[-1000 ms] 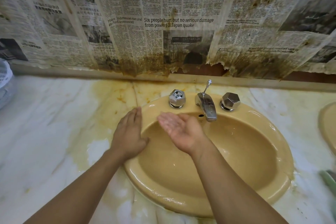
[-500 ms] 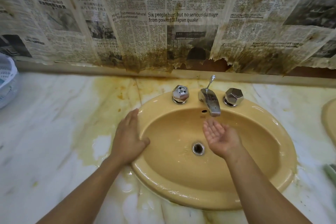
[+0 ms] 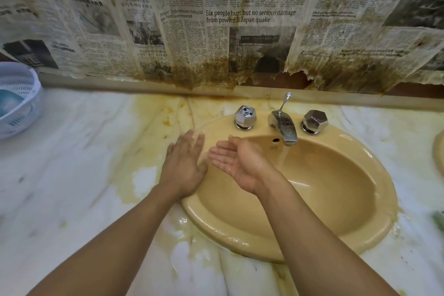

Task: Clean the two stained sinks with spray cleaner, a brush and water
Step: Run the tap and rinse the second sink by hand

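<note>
The counter (image 3: 72, 199) is wet along its near edge, its pale marble stained yellow round the sink (image 3: 336, 245), which sits right of the middle. The step looks like rinsing by hand. The left hand (image 3: 185, 163) lies flat, palm down and fingers straight, on the sink's left rim. The right hand (image 3: 240, 163) is cupped palm up just beside it over the basin, gripping nothing. To do this well, I judge the cupped hand should fill under the stream (image 3: 286, 158) and tip water along the rim. The flat hand should then rub it down into the basin, not out over the counter. Farther back the tap (image 3: 284, 127) runs between two knobs (image 3: 245, 116). A second sink (image 3: 440, 151) shows at the right edge and a basket (image 3: 16, 101) at the left. Stained, torn newspaper (image 3: 240, 31) covers the wall behind.
</note>
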Tool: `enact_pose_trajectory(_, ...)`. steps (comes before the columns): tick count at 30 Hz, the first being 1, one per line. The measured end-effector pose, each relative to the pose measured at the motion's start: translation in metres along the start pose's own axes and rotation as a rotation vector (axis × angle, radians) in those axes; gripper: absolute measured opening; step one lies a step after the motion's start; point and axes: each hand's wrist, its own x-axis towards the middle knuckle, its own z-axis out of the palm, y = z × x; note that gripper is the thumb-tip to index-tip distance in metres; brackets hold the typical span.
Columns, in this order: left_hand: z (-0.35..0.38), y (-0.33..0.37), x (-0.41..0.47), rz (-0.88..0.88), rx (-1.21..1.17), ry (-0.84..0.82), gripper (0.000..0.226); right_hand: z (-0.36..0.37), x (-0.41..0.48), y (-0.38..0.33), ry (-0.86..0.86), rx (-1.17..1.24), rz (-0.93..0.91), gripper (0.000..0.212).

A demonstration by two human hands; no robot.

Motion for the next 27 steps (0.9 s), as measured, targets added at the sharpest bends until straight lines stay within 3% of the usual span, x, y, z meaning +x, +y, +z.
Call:
enact_pose_trajectory(4, 0.013, -0.005, -0.046, 0.022, -0.022, 0.013, 0.085, -0.051, -0.006, 0.001, 0.135, 0.225, -0.041, 0.045)
enact_pose_trajectory(8, 0.016, -0.012, -0.073, 0.032, -0.057, -0.019, 0.082, -0.117, -0.010, -0.013, 0.264, 0.673, -0.097, 0.049)
enact_pose_trajectory(10, 0.014, -0.013, -0.068, 0.040, -0.022, -0.038, 0.085, -0.132, -0.010, -0.021, 0.307, 0.722, -0.114, 0.048)
enact_pose_trajectory(16, 0.004, -0.006, -0.001, -0.002, 0.102, -0.060, 0.095, -0.106, -0.003, -0.028, 0.238, 0.604, -0.109, 0.027)
enact_pose_trajectory(20, 0.000, 0.005, 0.024, 0.008, 0.118, -0.045, 0.101, -0.071, -0.006, -0.017, 0.099, 0.443, -0.002, 0.030)
enact_pose_trajectory(24, 0.009, 0.013, -0.020, 0.048, 0.101, 0.004, 0.097, -0.032, -0.028, 0.000, -0.031, 0.045, 0.136, 0.039)
enact_pose_trajectory(27, 0.021, 0.019, -0.060, 0.155, 0.116, 0.020, 0.083, -0.019, -0.055, 0.017, -0.059, -0.286, 0.171, 0.035)
